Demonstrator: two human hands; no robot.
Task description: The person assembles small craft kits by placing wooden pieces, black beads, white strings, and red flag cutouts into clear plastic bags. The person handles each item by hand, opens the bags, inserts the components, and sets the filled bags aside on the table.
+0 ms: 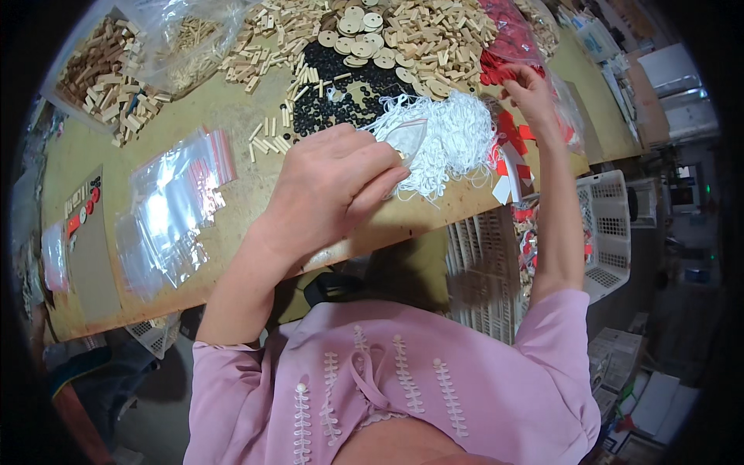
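Small clear bag (408, 139) sits pinched in the left hand (329, 190), fingers closed on it right over the white string pile (457, 139) near the front edge of the table (232, 101). Can't tell if anything's in the bag. The right hand (531, 93) is stretched out further back, fingertips down in the red pieces (500, 70); looks like they're pinching together on some, but I can't really tell what's gripped.

Behind the string there's a patch of black beads (345, 93), then round wooden discs (360, 35) and a big heap of wooden sticks (442, 35). A few loose sticks (267, 139) lie just left of the hand. Further left is a stack of empty zip bags (174, 205) with red strips, and a tray of wooden blocks (108, 74) in the far corner. A white basket (608, 232) hangs off the table's right side, below the right forearm.
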